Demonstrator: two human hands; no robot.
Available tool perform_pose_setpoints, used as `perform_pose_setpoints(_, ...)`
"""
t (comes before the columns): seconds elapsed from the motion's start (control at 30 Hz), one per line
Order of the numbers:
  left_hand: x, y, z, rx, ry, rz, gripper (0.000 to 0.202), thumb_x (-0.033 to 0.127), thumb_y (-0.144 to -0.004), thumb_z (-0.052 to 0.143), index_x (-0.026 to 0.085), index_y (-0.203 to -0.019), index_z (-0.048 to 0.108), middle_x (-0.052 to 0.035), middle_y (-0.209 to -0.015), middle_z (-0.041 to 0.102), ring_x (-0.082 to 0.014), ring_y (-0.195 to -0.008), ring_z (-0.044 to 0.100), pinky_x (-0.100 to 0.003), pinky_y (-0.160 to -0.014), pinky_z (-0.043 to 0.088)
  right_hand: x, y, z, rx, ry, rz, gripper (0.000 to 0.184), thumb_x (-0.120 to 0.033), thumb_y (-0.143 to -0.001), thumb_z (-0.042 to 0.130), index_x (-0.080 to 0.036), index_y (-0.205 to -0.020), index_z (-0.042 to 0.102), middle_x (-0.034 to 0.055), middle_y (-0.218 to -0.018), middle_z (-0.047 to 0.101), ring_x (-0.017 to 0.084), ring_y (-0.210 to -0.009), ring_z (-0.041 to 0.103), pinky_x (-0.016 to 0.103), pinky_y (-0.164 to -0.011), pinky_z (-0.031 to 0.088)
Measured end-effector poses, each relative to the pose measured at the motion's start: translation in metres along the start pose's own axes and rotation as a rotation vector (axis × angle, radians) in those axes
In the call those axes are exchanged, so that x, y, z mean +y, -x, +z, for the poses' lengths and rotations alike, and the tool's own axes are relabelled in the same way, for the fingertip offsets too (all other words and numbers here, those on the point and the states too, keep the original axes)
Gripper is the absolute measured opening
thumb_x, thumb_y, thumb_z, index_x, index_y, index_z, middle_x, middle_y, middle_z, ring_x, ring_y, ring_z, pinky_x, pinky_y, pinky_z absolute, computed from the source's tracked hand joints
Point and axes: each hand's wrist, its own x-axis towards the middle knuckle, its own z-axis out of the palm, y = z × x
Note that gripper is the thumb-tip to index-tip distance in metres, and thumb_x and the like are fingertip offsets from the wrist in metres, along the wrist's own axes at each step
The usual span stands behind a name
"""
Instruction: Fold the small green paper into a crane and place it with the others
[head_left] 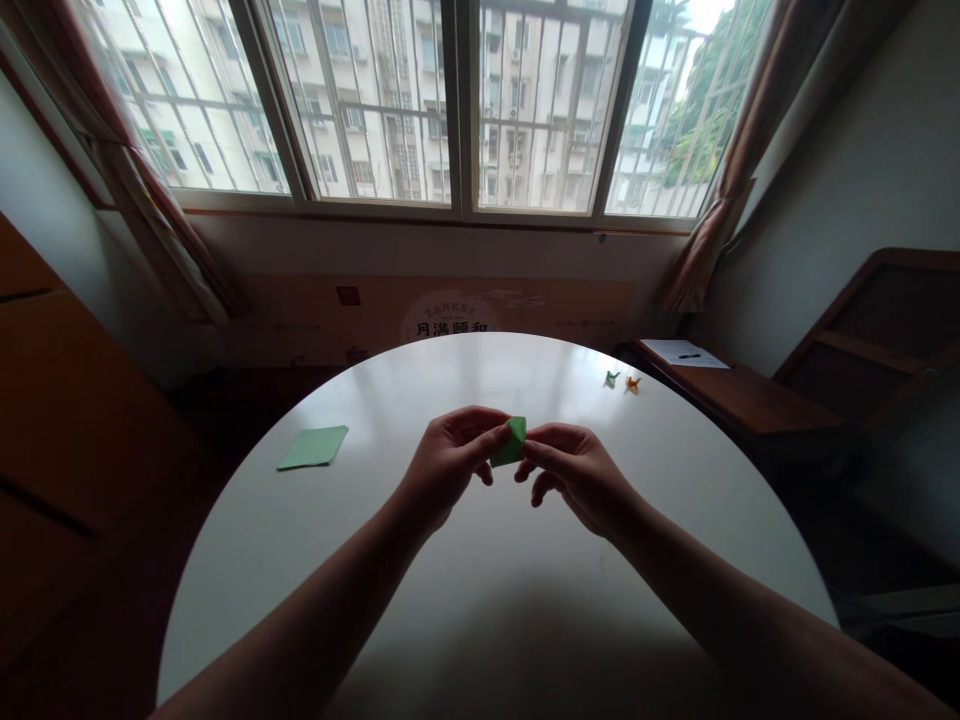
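Note:
A small folded piece of green paper (509,446) is held up above the table, between my two hands. My left hand (457,455) pinches its left side, with the thumb lying across the front. From the other side, my right hand (574,465) grips the right edge between thumb and index finger, its lower fingers curled loosely beneath. Parts of the paper are covered by the fingertips.
The round white table (525,590) spreads below my hands. Light green paper squares (313,448) lie at the left. Two small folded paper figures, one green (612,379) and one orange (633,384), stand at the far right. Beyond is a wooden bench (720,395) with a white sheet (667,352) and pen.

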Motion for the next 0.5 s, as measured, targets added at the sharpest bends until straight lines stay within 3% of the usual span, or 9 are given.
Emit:
perform_pose_setpoints(0.27, 0.0002, 0.0009, 0.0032, 0.074, -0.051, 0.044, 0.029, 0.032, -0.066, 0.086, 0.015, -0.081, 0.069, -0.0014, -0.068, 0.068, -0.0122, -0.057, 0.059, -0.019, -0.042, 0.044, -0.0005, -0.0001, 0.0013, 0.009, 0.032, -0.017, 0.025, -0.036, -0.078, 0.081, -0.020, -0.097, 0.078, 0.0061, -0.085, 0.075, 0.017, -0.069, 0.069, 0.021, -0.046, 0.053)
perform_pose_setpoints(0.5, -0.0041, 0.0010, 0.0014, 0.089, -0.137, 0.090, 0.025, 0.031, -0.071, 0.083, 0.015, -0.075, 0.064, 0.0006, -0.065, 0.065, -0.0116, -0.056, 0.059, -0.019, -0.042, 0.047, 0.0011, -0.0006, 0.0024, 0.033, 0.043, -0.021, 0.027, -0.038, -0.078, 0.081, -0.020, -0.098, 0.077, 0.0068, -0.086, 0.076, 0.018, -0.070, 0.070, 0.022, -0.046, 0.053)
